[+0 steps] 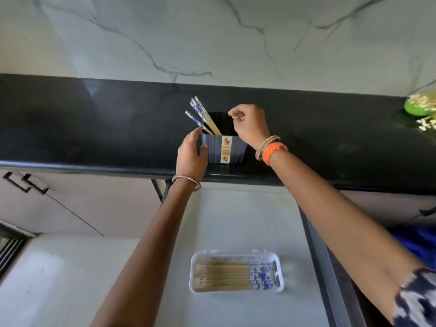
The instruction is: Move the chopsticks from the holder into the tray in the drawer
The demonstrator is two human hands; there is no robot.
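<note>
A dark blue holder (232, 151) stands near the front edge of the black counter. A few chopsticks (203, 115) with blue-and-white ends lean out of its left side. My left hand (191, 156) grips the holder's left wall. My right hand (250, 125) hovers over the holder's right side with its fingers curled loosely and nothing visible in them. Below, in the open drawer (236, 220), a white tray (236, 272) holds several chopsticks lying flat, blue ends to the right.
The black counter (94, 128) runs across the view, with a marble wall behind it. A green bowl (420, 106) with pale pieces sits at the far right. Cabinet doors with black handles (26, 182) are at the left. The drawer's dark right rail (325, 267) runs beside the tray.
</note>
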